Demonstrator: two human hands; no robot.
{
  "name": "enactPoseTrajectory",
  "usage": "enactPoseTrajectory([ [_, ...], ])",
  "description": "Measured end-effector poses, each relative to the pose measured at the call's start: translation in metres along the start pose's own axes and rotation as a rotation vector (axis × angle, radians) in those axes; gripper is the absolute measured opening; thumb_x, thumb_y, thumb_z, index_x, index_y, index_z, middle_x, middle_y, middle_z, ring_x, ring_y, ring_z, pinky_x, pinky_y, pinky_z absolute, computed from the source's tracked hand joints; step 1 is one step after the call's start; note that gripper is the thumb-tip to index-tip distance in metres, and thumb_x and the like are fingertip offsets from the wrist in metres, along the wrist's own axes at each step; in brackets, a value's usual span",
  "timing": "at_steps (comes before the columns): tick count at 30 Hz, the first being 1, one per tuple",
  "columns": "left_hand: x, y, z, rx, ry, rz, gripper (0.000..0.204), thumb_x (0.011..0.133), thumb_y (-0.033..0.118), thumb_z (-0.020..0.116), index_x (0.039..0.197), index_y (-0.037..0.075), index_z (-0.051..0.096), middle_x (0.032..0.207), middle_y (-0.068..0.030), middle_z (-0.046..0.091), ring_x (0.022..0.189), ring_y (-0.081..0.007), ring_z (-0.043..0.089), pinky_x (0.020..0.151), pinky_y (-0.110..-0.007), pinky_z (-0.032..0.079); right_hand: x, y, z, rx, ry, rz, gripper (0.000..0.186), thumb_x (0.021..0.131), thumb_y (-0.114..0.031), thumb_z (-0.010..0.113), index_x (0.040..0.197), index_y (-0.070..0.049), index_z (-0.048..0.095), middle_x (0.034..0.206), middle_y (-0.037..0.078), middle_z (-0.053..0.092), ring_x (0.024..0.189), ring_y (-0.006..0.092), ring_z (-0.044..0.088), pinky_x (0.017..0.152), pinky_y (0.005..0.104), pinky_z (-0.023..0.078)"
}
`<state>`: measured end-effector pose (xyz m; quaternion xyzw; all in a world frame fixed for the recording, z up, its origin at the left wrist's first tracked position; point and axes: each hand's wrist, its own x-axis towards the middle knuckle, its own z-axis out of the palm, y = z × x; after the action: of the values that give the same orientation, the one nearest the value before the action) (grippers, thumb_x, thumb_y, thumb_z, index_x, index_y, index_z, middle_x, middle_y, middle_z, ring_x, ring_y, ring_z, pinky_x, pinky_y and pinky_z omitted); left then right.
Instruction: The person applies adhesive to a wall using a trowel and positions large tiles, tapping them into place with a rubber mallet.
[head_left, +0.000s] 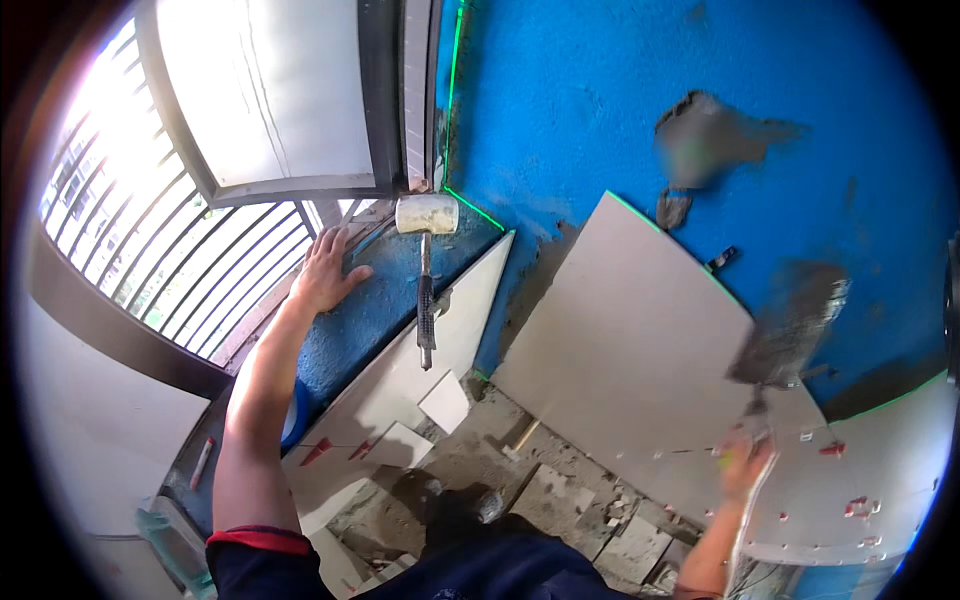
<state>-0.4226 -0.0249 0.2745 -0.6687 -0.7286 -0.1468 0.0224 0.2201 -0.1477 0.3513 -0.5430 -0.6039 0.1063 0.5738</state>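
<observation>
My left hand [328, 272] lies with spread fingers on the blue window sill [370, 305], near the frame of the barred window. Just to its right is a mallet [427, 214] with a whitish head on the sill, its dark-gripped handle sticking out past the edge. My right hand [745, 462], low on the right and slightly blurred, is closed round the handle of a plastering trowel [790, 325]. The trowel's wide grey blade points up in front of the large beige wall tile [630, 320] and the blue wall [800, 80]; whether it touches them I cannot tell.
Grey mortar patches [700, 140] mark the blue wall. Red levelling clips [832, 450] sit along tile joints at the right. Broken tile pieces [445, 402] and rubble cover the floor by my feet. A blue tape roll [296, 415] and a marker [202, 463] lie beside my left arm.
</observation>
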Motion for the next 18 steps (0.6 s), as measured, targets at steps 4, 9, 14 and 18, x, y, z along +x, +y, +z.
enactPoseTrajectory([
  [4,-0.002,-0.009,-0.001,0.062,-0.013,-0.010,0.086,0.085,0.056,0.058,0.142,-0.001,0.030,0.144,-0.0235,0.034,0.136,-0.0392,0.030,0.113,-0.046,0.026,-0.083,0.004,0.110,0.445,-0.647,0.645,0.007,0.086,-0.007,0.060,0.089,-0.001,0.061,0.064,0.003,0.060,0.054,0.0108,0.056,0.049,0.0272,0.045],
  [9,0.002,-0.006,0.001,0.068,-0.007,0.018,0.083,0.086,0.052,0.060,0.142,-0.001,0.030,0.143,-0.0257,0.034,0.133,-0.0421,0.034,0.111,-0.046,0.029,-0.141,0.069,0.220,0.397,-1.039,0.828,0.021,0.084,-0.019,0.069,0.088,0.000,0.061,0.061,0.003,0.059,0.053,0.0104,0.055,0.050,0.0277,0.045],
  [14,0.006,-0.003,0.001,0.030,-0.035,0.052,0.081,0.086,0.049,0.062,0.140,-0.003,0.031,0.141,-0.0264,0.036,0.129,-0.0432,0.038,0.108,-0.047,0.032,-0.148,0.087,0.284,0.328,-1.245,0.780,0.031,0.081,-0.030,0.072,0.089,-0.002,0.063,0.061,0.004,0.060,0.054,0.0105,0.057,0.051,0.0288,0.046],
  [18,0.007,-0.001,-0.001,0.041,-0.018,0.069,0.080,0.086,0.049,0.062,0.140,-0.003,0.032,0.139,-0.0261,0.037,0.128,-0.0432,0.039,0.107,-0.046,0.033,-0.158,0.099,0.306,0.509,-1.274,0.813,0.034,0.079,-0.030,0.074,0.089,0.000,0.064,0.062,0.003,0.060,0.054,0.0099,0.057,0.051,0.0275,0.046],
])
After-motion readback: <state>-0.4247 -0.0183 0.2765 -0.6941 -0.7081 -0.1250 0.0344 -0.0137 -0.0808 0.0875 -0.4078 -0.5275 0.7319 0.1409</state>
